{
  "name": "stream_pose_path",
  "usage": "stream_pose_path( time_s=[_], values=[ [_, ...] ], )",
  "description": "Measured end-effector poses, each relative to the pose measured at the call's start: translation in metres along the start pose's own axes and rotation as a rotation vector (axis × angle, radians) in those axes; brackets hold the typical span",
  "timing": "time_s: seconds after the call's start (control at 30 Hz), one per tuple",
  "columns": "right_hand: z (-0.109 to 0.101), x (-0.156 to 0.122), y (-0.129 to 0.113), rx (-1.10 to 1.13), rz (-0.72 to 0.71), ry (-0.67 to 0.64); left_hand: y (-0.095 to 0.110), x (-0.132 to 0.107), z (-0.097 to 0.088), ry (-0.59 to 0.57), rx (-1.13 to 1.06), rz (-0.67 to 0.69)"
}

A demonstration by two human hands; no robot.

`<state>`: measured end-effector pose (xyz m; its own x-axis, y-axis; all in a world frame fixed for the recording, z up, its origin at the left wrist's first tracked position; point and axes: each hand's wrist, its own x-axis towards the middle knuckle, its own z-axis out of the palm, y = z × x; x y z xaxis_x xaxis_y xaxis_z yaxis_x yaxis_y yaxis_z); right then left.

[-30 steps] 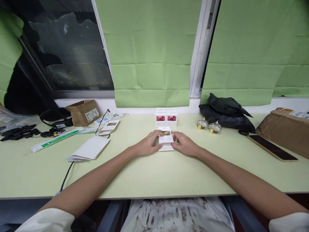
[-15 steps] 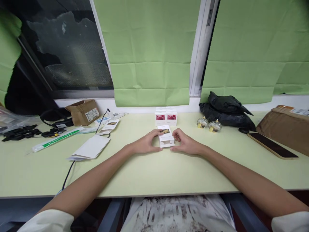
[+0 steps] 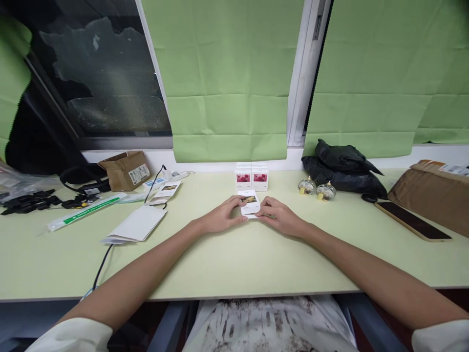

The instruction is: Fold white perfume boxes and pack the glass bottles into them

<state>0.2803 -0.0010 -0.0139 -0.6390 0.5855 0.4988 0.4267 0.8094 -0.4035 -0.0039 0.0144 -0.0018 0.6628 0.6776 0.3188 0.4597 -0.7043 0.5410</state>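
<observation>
A small white carton [image 3: 250, 203] with a yellow flower picture lies on the table between my two hands. My left hand [image 3: 223, 215] holds its left side, fingers on the top edge and thumb at the near left corner. At the near right end, my right hand [image 3: 280, 215] has its fingers closed on the carton's edge by the end flap. The fingers partly cover that end. Just beyond the carton stand white boxes [image 3: 251, 182] with pink flower pictures, side by side.
Two glass bottles [image 3: 316, 188] with gold caps stand at right, before black plastic bags [image 3: 342, 168]. Farther right lie a phone [image 3: 412, 220] and a brown parcel [image 3: 432, 193]. Flattened white cartons [image 3: 136, 223], a cable and an open cardboard box [image 3: 126, 171] are at left.
My right hand has moved in onto the carton's near right end. The end flap, with its opening visible before, now looks folded down flatter. My left hand stays in place.
</observation>
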Motion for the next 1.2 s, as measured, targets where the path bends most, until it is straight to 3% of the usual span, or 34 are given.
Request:
stream_pose_path(
  time_s=[0.3, 0.43, 0.7, 1.2],
  values=[
    [0.005, 0.001, 0.001, -0.099, -0.026, 0.073, 0.005, 0.001, 0.0, 0.012, 0.02, 0.008],
    [0.008, -0.001, 0.011, -0.101, 0.038, 0.1, 0.005, 0.001, 0.0, 0.015, 0.023, -0.003],
    [0.015, -0.001, 0.03, -0.171, 0.025, 0.087, -0.002, 0.0, 0.002, 0.034, -0.015, 0.001],
    [0.012, 0.006, 0.025, -0.252, -0.006, 0.073, -0.014, 0.002, 0.006, 0.052, -0.105, 0.007]
  ],
)
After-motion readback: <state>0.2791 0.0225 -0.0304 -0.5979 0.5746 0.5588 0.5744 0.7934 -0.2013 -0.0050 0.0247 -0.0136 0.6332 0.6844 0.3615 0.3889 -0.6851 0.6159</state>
